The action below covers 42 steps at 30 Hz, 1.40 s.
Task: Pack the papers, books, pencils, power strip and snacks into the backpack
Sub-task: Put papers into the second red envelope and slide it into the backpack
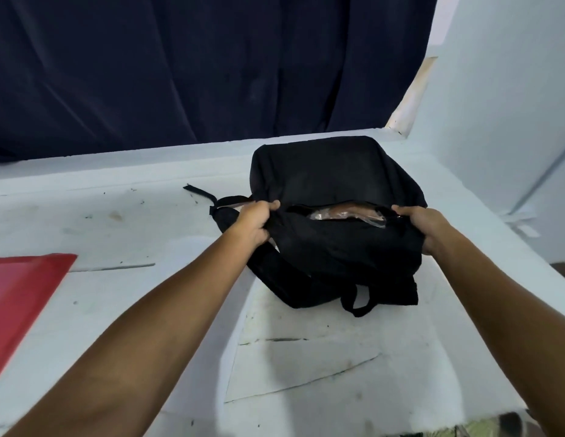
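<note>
The black backpack (pixel 334 197) is lain flat on the white table (pixel 117 222), right of centre, with its long axis running from about six o'clock to twelve o'clock and its zipped opening turned toward the person. The left end of the opening is gripped by the left hand (pixel 254 223), fingers curled tightly into the fabric. The right end is gripped by the right hand (pixel 427 227), fingers likewise curled over the edge. Between the hands, a clear-wrapped item (pixel 347 214) can be seen inside the gap. A red folder (pixel 19 294) is lain at nine o'clock, well apart from the backpack.
</note>
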### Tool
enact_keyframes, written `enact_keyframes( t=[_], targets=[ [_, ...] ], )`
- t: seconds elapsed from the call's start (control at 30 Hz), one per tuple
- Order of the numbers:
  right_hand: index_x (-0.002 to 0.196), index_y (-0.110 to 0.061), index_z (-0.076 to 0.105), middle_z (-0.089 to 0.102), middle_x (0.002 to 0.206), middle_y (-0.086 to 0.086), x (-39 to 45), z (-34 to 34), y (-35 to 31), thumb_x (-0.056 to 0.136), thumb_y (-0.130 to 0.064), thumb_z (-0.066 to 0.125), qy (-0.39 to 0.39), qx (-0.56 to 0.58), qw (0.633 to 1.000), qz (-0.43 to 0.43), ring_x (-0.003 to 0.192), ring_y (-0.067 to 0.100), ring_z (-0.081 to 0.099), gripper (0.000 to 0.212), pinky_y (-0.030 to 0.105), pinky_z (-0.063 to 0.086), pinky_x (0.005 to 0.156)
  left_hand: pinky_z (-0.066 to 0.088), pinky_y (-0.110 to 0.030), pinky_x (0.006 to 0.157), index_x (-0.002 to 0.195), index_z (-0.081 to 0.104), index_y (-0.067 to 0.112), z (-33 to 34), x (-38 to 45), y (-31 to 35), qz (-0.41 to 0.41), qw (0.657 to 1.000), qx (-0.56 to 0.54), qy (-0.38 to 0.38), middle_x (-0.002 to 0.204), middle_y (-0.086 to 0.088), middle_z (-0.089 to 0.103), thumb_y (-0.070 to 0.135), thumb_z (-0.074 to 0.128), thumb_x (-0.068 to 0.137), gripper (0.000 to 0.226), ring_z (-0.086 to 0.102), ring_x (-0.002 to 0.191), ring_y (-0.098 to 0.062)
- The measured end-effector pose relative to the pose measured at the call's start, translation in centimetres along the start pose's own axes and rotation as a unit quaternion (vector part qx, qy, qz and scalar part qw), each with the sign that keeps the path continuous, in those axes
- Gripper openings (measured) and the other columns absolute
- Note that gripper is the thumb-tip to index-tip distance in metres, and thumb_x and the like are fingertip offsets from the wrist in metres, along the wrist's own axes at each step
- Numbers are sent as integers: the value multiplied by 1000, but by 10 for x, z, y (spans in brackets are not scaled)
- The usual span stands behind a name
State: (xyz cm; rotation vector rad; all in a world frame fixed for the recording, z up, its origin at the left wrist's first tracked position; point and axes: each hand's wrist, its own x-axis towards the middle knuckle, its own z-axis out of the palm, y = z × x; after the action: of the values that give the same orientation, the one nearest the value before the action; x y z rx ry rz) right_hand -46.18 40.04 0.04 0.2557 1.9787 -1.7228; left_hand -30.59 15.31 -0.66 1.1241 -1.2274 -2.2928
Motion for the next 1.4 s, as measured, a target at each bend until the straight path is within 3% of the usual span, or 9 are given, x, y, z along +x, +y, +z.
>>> enact_keyframes(
  t=[0.17, 0.33, 0.47, 0.6, 0.8, 1.0, 1.13, 1.27, 1.4],
  targets=[
    [128, -1, 51, 59, 123, 14, 2, 7, 17, 76, -38, 78, 82, -166, 980, -75, 112, 35, 56, 69, 45, 49, 95, 57, -30, 59, 115, 64, 7, -18, -11, -4, 8, 992, 121, -23, 102, -8, 71, 11, 65, 91, 24, 69, 79, -19],
    [146, -13, 23, 23, 150, 18, -28, 37, -2, 76, -22, 69, 212, -419, 850, -238, 137, 38, 19, 84, 55, 27, 106, 60, -39, 73, 100, 67, 6, -64, -39, 16, 77, 926, 366, -44, 94, -11, 71, 33, 63, 94, 28, 68, 77, -23],
    [120, -9, 61, 53, 128, 12, -79, 104, -5, 85, -12, 60, 66, -325, 806, -490, 122, 29, 46, 36, 39, 41, 101, 54, -38, 88, 106, 68, 13, -140, -58, 26, 180, 842, 494, 118, 100, -8, 72, 32, 71, 87, 28, 66, 93, -24],
    [111, -7, 68, 69, 105, 8, -141, 174, 39, 89, -8, 57, -195, -317, 760, -532, 93, 23, 65, 25, 40, 53, 85, 44, -31, 99, 123, 62, 14, -205, -76, 11, 139, 786, 571, 194, 122, -9, 66, 36, 69, 83, 47, 60, 116, -26],
    [153, -15, 14, 9, 159, 18, -168, 224, 154, 99, -53, 21, -224, -662, 597, -394, 146, 39, 6, 66, 48, 6, 117, 16, -49, 115, 146, 32, 17, -231, -86, -20, 89, 734, 657, 149, 151, -10, 34, 47, 50, 93, 63, 20, 143, -32],
    [154, -16, 17, 6, 160, 20, -172, 247, 184, 69, -72, -28, -195, -638, 607, -432, 147, 42, -2, 111, 52, -8, 116, 36, -32, 105, 141, 41, 17, -241, -85, -11, 126, 829, 523, 154, 139, -10, 51, 32, 63, 83, 64, 42, 132, -30],
    [154, -22, 13, 1, 162, 13, -174, 250, 183, 74, -65, -15, -199, -644, 597, -436, 148, 34, -7, 95, 47, -8, 119, 47, -21, 76, 131, 47, 19, -261, -88, 1, 131, 899, 374, 185, 125, -6, 54, 9, 71, 77, 60, 58, 106, -21],
    [154, -23, 16, 4, 162, 12, -177, 250, 185, 79, -70, -10, -206, -630, 596, -453, 149, 32, -5, 92, 45, -8, 119, 57, -34, 69, 91, 60, 5, -276, -97, 14, 36, 977, 147, 148, 92, -17, 66, -4, 78, 70, 29, 66, 72, -25],
    [154, -24, 15, 3, 162, 10, -176, 251, 185, 77, -65, -8, -202, -632, 595, -453, 149, 29, -6, 90, 42, -9, 119, 55, -40, 78, 96, 71, -4, -277, -113, 22, -30, 989, 137, 40, 101, -20, 70, 3, 79, 73, 25, 65, 87, -31]
  ],
)
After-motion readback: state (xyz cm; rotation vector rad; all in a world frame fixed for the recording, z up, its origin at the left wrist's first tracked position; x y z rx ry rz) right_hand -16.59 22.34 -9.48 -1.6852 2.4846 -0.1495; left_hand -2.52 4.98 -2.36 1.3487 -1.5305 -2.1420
